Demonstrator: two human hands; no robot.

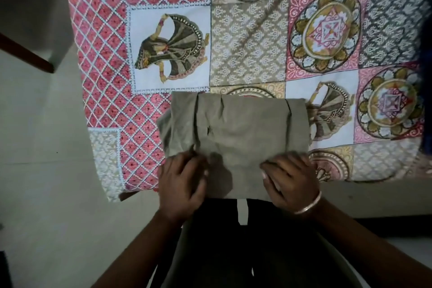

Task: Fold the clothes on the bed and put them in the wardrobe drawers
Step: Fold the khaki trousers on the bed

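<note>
Head view: one olive-grey garment [236, 133], folded into a rough rectangle, at lower centre of the frame on the bed's near edge. Two hands: left hand [181, 180] and right hand [289, 177], fingers curled, gripping its near corners. One bangle [308, 203] on the right wrist. Patchwork bedspread [247, 37] fills the upper frame; pale floor [42, 170] at left.

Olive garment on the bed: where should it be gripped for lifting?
By the near edge's two corners, from the person's side. The folded olive garment lies flat, that edge overhanging the bed, where the left hand and right hand already grip it.
</note>
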